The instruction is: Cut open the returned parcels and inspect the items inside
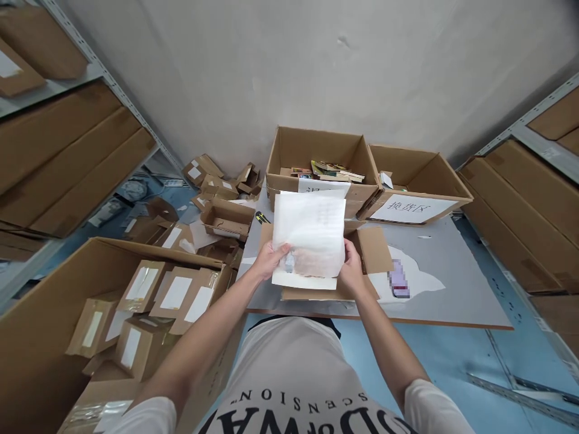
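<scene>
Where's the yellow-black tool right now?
In the head view, the yellow-black tool is on the grey table, near its left edge, left of the held white papers.

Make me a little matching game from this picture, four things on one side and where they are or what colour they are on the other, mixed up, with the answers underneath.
Things
1. White sheets
2. Pile of books
3. Yellow-and-black tool
4. Floor

Places and colours
A. Inside the left one of the two open cartons at the back
B. Light blue
C. Held between the left hand and the right hand
D. Lying on the grey table, to the left of what the person holds

Right pairs: 1-C, 2-A, 3-D, 4-B
</scene>
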Tool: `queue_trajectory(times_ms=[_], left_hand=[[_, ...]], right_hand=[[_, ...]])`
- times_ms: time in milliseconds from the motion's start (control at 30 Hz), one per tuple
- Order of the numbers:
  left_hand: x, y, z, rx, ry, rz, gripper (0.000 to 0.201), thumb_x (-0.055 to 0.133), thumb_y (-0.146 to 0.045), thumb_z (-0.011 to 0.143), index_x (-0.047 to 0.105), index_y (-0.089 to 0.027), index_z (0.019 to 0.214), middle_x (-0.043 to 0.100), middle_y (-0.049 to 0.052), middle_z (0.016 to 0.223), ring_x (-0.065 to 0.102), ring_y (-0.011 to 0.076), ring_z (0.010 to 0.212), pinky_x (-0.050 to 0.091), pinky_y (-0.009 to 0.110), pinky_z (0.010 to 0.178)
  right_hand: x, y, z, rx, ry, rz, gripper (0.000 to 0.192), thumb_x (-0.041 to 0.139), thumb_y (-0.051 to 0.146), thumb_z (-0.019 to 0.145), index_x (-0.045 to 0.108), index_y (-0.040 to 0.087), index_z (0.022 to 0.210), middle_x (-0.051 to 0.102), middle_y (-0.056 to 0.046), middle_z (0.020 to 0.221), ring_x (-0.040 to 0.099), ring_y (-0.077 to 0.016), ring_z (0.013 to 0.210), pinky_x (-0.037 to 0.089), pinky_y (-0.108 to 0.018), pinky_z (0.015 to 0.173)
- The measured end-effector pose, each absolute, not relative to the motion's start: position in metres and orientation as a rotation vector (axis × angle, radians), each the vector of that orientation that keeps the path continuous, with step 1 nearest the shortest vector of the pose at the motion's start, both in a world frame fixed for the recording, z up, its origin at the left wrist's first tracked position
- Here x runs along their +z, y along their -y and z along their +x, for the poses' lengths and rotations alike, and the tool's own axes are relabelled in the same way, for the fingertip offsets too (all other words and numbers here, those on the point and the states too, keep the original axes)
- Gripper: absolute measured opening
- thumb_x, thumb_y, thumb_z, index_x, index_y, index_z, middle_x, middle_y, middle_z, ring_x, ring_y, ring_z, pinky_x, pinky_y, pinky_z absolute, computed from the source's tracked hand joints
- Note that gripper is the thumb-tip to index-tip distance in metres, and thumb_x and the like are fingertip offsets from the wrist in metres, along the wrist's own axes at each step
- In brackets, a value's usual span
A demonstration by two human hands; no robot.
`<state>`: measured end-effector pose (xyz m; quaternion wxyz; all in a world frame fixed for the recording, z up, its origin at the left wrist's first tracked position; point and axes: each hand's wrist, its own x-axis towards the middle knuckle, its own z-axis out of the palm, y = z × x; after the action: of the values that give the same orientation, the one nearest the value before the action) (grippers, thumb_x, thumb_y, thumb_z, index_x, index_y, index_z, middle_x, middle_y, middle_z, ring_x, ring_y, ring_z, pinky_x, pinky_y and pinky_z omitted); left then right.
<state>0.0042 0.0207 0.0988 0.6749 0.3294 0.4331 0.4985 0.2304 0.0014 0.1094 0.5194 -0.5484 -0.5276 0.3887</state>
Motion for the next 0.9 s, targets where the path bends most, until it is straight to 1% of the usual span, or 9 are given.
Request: queue_trajectory(times_ms=[67, 100, 200, 300, 400, 533, 633, 767, 900], left_hand=[[0.097, -0.022, 0.003, 1.153, -1.007, 0.758, 0.047, 0.084, -0.046, 0.055, 0.068, -0.011, 0.082, 0.069, 0.004, 0.071, 0.061, 0.0133, 0.058, 0.049, 0.024, 0.055], [0.097, -0.023, 0.003, 1.162, -1.017, 0.768, 0.047, 0.083, -0.046, 0.056, 0.068, -0.011, 0.083, 0.069, 0.004, 0.072, 0.061, 0.0132, 0.058, 0.049, 0.024, 0.055], [0.094, -0.025, 0.002, 1.165, -1.032, 0.799, 0.049, 0.081, -0.050, 0.058, 0.067, -0.012, 0.086, 0.070, 0.004, 0.074, 0.064, 0.0152, 0.062, 0.050, 0.025, 0.058], [0.094, -0.025, 0.002, 1.145, -1.015, 0.823, 0.057, 0.076, -0.059, 0.060, 0.067, -0.013, 0.091, 0.072, 0.007, 0.077, 0.067, 0.0200, 0.071, 0.053, 0.029, 0.064], [0.097, -0.026, 0.001, 1.140, -1.012, 0.801, 0.064, 0.069, -0.067, 0.063, 0.067, -0.013, 0.097, 0.073, 0.009, 0.081, 0.069, 0.0236, 0.077, 0.055, 0.034, 0.068], [0.103, -0.030, -0.011, 1.277, -1.082, 0.753, 0.065, 0.071, -0.064, 0.062, 0.065, -0.013, 0.101, 0.073, 0.010, 0.084, 0.069, 0.0243, 0.079, 0.056, 0.034, 0.070], [0.106, -0.038, -0.030, 1.391, -1.141, 0.765, 0.060, 0.074, -0.060, 0.061, 0.066, -0.013, 0.097, 0.073, 0.009, 0.083, 0.069, 0.0230, 0.078, 0.055, 0.033, 0.070], [0.106, -0.045, -0.052, 1.363, -1.193, 0.857, 0.053, 0.076, -0.057, 0.061, 0.066, -0.013, 0.089, 0.071, 0.006, 0.076, 0.067, 0.0206, 0.073, 0.053, 0.030, 0.066], [0.104, -0.049, -0.057, 1.407, -1.263, 0.896, 0.052, 0.074, -0.058, 0.062, 0.065, -0.013, 0.086, 0.068, 0.005, 0.071, 0.064, 0.0197, 0.070, 0.051, 0.027, 0.061]], right_hand=[[0.110, 0.000, 0.224, 0.796, 1.269, -1.364, 0.042, 0.067, 0.024, 0.067, 0.058, 0.022, 0.109, 0.063, -0.008, 0.113, 0.060, -0.0224, 0.099, 0.050, -0.036, 0.086], [0.111, 0.000, 0.221, 0.782, 1.248, -1.368, 0.044, 0.067, 0.023, 0.066, 0.057, 0.022, 0.109, 0.064, -0.009, 0.111, 0.061, -0.0226, 0.097, 0.051, -0.036, 0.084], [0.114, 0.001, 0.217, 0.930, 1.183, -1.302, 0.049, 0.070, 0.024, 0.065, 0.053, 0.023, 0.111, 0.068, -0.007, 0.104, 0.064, -0.0229, 0.093, 0.054, -0.034, 0.076], [0.116, 0.000, 0.219, 1.139, 1.125, -1.196, 0.048, 0.071, 0.032, 0.069, 0.052, 0.024, 0.113, 0.070, -0.006, 0.099, 0.066, -0.0232, 0.090, 0.056, -0.034, 0.071], [0.112, -0.002, 0.225, 1.201, 1.020, -1.131, 0.050, 0.071, 0.037, 0.072, 0.051, 0.024, 0.116, 0.071, -0.006, 0.101, 0.067, -0.0226, 0.089, 0.056, -0.036, 0.074], [0.102, -0.002, 0.238, 1.183, 0.915, -1.121, 0.050, 0.069, 0.040, 0.074, 0.052, 0.024, 0.118, 0.071, -0.005, 0.102, 0.068, -0.0206, 0.088, 0.054, -0.036, 0.079], [0.098, 0.003, 0.251, 1.171, 0.914, -1.121, 0.049, 0.069, 0.041, 0.075, 0.050, 0.025, 0.117, 0.071, -0.005, 0.103, 0.068, -0.0211, 0.088, 0.054, -0.037, 0.080], [0.096, 0.008, 0.259, 1.175, 0.959, -1.117, 0.047, 0.067, 0.044, 0.076, 0.050, 0.026, 0.115, 0.070, -0.006, 0.103, 0.068, -0.0217, 0.090, 0.054, -0.038, 0.081], [0.094, 0.007, 0.254, 1.113, 0.943, -1.126, 0.049, 0.068, 0.044, 0.075, 0.052, 0.024, 0.117, 0.069, -0.007, 0.109, 0.065, -0.0221, 0.098, 0.052, -0.038, 0.087]])
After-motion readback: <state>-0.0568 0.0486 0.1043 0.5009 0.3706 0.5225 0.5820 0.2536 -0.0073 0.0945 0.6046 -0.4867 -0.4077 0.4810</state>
